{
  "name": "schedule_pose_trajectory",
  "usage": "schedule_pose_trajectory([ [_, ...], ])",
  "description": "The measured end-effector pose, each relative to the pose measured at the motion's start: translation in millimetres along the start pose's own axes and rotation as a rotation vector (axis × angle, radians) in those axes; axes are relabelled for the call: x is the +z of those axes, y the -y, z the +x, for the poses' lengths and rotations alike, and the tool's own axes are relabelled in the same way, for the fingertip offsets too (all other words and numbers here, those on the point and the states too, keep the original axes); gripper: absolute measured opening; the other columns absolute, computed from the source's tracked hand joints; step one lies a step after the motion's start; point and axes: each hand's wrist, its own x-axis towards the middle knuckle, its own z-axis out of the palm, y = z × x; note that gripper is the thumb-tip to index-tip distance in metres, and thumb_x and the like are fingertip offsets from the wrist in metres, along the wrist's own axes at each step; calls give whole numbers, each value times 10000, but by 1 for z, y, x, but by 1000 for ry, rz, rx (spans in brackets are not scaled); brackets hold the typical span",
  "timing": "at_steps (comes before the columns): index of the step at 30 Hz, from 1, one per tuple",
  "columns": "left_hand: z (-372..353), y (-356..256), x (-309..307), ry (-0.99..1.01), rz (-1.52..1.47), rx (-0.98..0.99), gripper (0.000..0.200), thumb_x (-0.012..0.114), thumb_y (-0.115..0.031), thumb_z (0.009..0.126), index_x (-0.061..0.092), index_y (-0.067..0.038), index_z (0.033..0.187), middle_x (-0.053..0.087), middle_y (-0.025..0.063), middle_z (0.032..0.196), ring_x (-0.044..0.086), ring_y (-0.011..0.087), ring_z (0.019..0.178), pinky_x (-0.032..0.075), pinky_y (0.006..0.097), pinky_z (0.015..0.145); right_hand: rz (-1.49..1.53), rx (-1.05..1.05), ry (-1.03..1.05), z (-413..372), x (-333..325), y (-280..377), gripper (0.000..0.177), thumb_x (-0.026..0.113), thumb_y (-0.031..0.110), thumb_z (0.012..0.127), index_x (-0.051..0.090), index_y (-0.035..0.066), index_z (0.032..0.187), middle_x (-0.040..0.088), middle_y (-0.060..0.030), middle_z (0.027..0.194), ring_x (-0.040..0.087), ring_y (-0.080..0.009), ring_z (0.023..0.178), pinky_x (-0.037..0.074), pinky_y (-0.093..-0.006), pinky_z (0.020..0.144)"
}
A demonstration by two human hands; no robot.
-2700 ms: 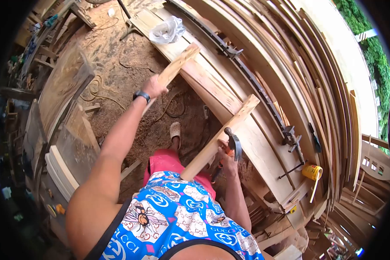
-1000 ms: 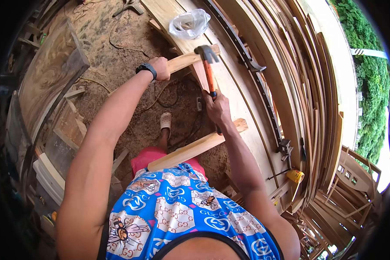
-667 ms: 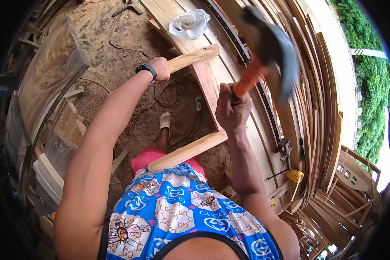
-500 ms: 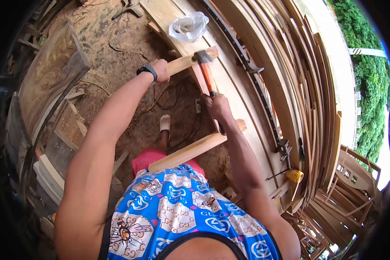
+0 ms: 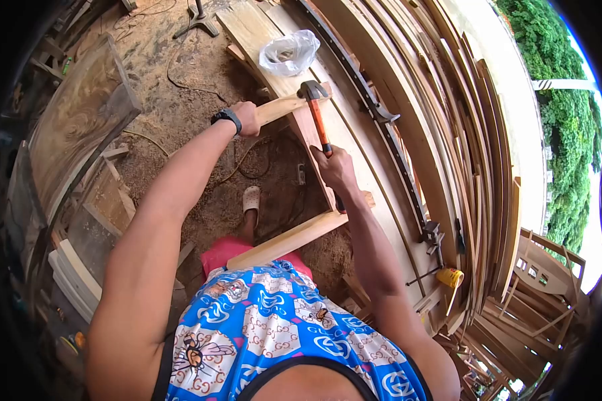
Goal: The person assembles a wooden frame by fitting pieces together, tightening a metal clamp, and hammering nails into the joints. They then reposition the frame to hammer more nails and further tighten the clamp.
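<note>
My left hand [image 5: 247, 119], with a dark band on its wrist, grips the near end of a pale wooden piece [image 5: 279, 109]. My right hand [image 5: 336, 166] is closed on the handle of a hammer [image 5: 319, 119] with an orange and black shaft. The hammer's head lies over the far part of that piece; whether they touch is unclear. A reddish board [image 5: 308, 134] runs from this piece toward a second pale piece [image 5: 287, 238], which reaches from my lap to beneath my right forearm.
A clear plastic bag [image 5: 289, 53] rests on the plank bench [image 5: 251, 28]. Beside it run a long black bar clamp [image 5: 354, 73] and stacked boards [image 5: 448, 127]. A yellow container [image 5: 450, 277] is at the lower right. A cable [image 5: 181, 85] crosses the dusty floor.
The camera view has shifted slightly. The hammer stands a little more upright in my right hand, its head still over the wooden piece. My left hand keeps its grip.
</note>
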Motion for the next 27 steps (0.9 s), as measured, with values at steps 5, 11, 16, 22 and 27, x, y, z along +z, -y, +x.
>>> schedule_pose_trajectory([
  [5, -3, 6, -1, -4, -23, -16, 559, 873, -288, 626, 708, -20, 1087, 729, 235, 1054, 705, 381, 1012, 569, 437, 892, 135, -44, -54, -29, -23, 17, 327, 713, 316, 944, 651, 3, 870, 634, -100, 643, 595, -175, 553, 478, -359, 548],
  [11, -23, 1, -3, -63, 0, -23, 489, 819, -249, 643, 728, -22, 1067, 731, 241, 1038, 718, 373, 990, 591, 423, 867, 274, -287, -227, -36, -11, 1, 263, 699, 266, 965, 609, 30, 891, 593, -98, 611, 591, -187, 544, 457, -360, 533],
  [16, -13, 8, -1, 52, -17, -46, 556, 867, -283, 625, 707, -15, 1086, 726, 244, 1053, 704, 383, 1009, 577, 434, 884, 95, 27, -11, -18, -1, -15, 424, 671, 388, 978, 589, -6, 844, 579, -180, 623, 554, -262, 583, 465, -437, 601],
  [22, -15, 10, 5, -45, -31, -29, 422, 807, -237, 656, 753, -23, 1015, 733, 247, 1013, 727, 362, 973, 594, 425, 842, 409, -516, -411, -51, -41, 29, 291, 729, 170, 940, 560, 30, 750, 487, -40, 556, 401, -116, 525, 375, -315, 503],
  [27, -10, 12, 1, 4, -59, -45, 563, 879, -262, 613, 709, 9, 1076, 722, 263, 1042, 706, 389, 1004, 578, 436, 871, 153, -330, -349, -17, 10, -21, 317, 698, 225, 946, 603, -7, 752, 580, -170, 580, 569, -277, 507, 456, -406, 544],
])
